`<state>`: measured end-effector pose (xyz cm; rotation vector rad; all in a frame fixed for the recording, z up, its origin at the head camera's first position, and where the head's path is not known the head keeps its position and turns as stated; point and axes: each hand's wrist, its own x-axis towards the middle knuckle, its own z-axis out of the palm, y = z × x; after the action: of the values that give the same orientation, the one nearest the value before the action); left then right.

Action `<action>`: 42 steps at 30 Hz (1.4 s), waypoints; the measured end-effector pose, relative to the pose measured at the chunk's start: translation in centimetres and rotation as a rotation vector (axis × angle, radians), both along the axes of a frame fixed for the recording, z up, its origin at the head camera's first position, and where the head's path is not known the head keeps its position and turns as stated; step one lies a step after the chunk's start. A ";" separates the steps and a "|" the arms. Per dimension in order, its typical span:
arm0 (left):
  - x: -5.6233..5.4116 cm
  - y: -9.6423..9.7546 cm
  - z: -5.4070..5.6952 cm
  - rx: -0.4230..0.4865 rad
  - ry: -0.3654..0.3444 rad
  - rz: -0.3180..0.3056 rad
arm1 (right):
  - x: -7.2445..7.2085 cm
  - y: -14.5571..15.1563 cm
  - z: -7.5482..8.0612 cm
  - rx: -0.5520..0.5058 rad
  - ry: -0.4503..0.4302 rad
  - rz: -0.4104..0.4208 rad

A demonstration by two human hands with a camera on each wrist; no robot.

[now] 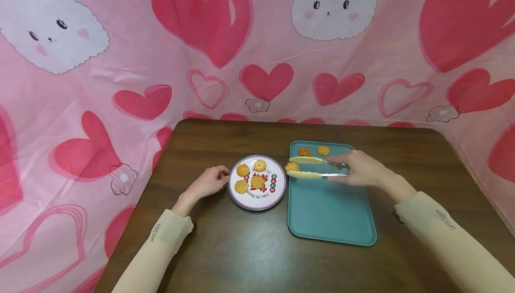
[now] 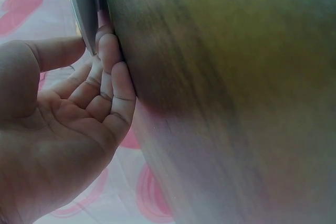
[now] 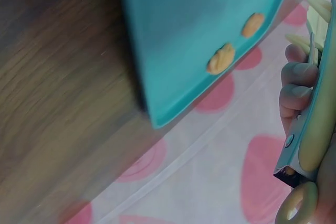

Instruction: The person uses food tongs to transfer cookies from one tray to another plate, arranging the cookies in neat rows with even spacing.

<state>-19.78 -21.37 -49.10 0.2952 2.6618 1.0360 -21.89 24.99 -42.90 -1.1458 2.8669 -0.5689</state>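
Note:
My right hand grips a pair of tongs with pale yellow tips and a metal body. Between the tips sits a swirled cookie, over the left edge of the teal tray. At the left, my left hand pinches the rim of a round white plate, thumb on one side and curled fingers on the other. Several cookies lie on this plate, among them a swirled one and a plain round one. Printed lettering and red figures show between them.
At the tray's far end lie a darker cookie and a swirled cookie. Plate and tray stand side by side on a dark wooden table. A pink cloth with hearts hangs behind the table and along its sides.

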 end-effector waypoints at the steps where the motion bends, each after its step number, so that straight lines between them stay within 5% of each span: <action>1: 0.0 0.0 0.0 -0.001 -0.001 0.000 | 0.1 -0.3 0.0 -0.007 0.003 0.016; 42: 0.1 0.1 0.3 -0.004 0.018 -0.009 | 1.7 -9.8 -2.4 0.054 -0.187 0.262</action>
<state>-19.68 -21.28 -48.82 0.3173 2.6756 1.0294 -20.18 15.21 -45.26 -1.3517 2.5078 -0.5505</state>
